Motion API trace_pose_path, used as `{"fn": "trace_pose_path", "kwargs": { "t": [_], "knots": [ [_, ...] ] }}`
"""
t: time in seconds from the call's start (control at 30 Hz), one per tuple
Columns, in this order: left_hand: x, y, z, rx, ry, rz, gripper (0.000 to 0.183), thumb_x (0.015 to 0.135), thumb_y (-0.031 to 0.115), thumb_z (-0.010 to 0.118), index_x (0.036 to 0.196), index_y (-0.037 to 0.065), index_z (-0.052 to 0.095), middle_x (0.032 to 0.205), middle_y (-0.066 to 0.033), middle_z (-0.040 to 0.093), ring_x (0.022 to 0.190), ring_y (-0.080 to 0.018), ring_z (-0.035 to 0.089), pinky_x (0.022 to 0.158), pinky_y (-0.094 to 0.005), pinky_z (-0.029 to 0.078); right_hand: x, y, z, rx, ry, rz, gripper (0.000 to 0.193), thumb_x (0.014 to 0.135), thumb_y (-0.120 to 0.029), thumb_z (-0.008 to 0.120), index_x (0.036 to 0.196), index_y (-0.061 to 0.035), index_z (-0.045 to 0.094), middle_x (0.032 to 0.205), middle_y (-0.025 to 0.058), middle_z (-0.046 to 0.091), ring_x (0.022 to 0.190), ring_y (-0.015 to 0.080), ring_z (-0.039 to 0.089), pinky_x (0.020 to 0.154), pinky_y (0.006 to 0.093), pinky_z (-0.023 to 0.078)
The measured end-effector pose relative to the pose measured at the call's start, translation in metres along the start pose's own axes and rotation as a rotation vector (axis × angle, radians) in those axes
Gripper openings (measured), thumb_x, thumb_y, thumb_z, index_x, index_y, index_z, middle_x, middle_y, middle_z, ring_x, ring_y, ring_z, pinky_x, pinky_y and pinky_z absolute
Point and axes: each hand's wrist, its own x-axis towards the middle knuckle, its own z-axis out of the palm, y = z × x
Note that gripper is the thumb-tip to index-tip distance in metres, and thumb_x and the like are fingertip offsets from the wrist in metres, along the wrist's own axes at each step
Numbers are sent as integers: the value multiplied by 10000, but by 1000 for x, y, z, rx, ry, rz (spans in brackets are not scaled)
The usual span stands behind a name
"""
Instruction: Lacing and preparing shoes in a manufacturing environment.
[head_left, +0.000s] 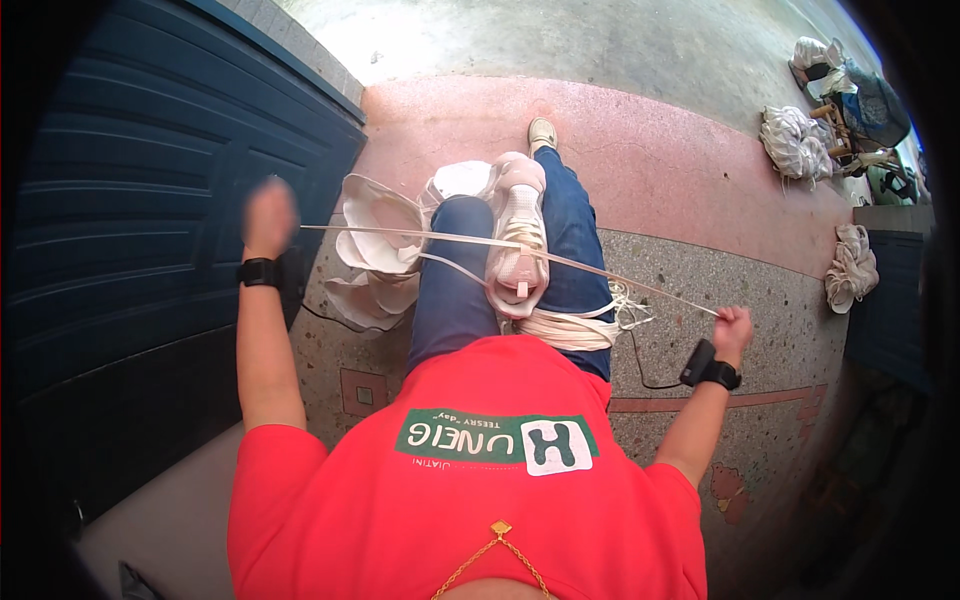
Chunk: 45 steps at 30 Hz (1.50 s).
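A pale pink and white shoe upper (517, 205) lies across my lap between my thighs. A flat cream shoelace (620, 277) passes over it and stretches nearly straight out to both sides. My left hand (270, 218), smeared by motion, is raised at the far left where one end of the lace leads, and appears closed on it. Over on the right, my right hand (734, 330) is closed on the other end. Another stretch of lace (455, 265) hangs from the upper's left side. A bundle of cream laces (570, 332) rests on my right thigh.
White shoe uppers (380, 225) are stacked beside my left leg, near a dark blue panelled door (150, 190). White bundles (795, 142) and a further white pile (851, 268) lie at the right. Black cables (640, 370) run from my wrist straps.
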Motion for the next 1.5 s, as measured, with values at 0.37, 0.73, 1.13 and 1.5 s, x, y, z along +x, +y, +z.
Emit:
{"fn": "trace_pose_path", "kwargs": {
  "t": [0.37,0.73,1.13,1.5],
  "knots": [
    [-99,-142,202,821,-471,394,247,923,244,666,958,3,704,842,-96,688,759,-218,652,712,-362,528,-168,183,286,-1225,-832,-325,267,999,-245,573,1059,-11,687,973,247,707,927,414,697,791,471,532],
    [-149,-140,276,1324,-443,499,248,855,223,615,871,2,726,881,-267,708,859,-452,700,788,-524,558,-185,186,275,-1823,-940,-259,328,948,-306,539,903,-38,722,902,242,708,897,455,679,799,545,521],
    [-75,-127,260,337,-803,-829,322,1013,301,618,765,120,524,595,84,362,436,-46,271,386,-240,186,-181,178,268,-1654,-1099,-747,159,923,-215,616,852,-85,672,779,155,679,775,366,674,669,508,499],
    [-113,-164,207,785,-570,186,255,1034,279,566,1010,42,659,700,26,550,560,-55,460,471,-233,370,-167,160,248,-1305,-921,-767,122,876,-171,718,948,-83,677,849,119,695,799,348,692,666,455,533]
  ]
}}
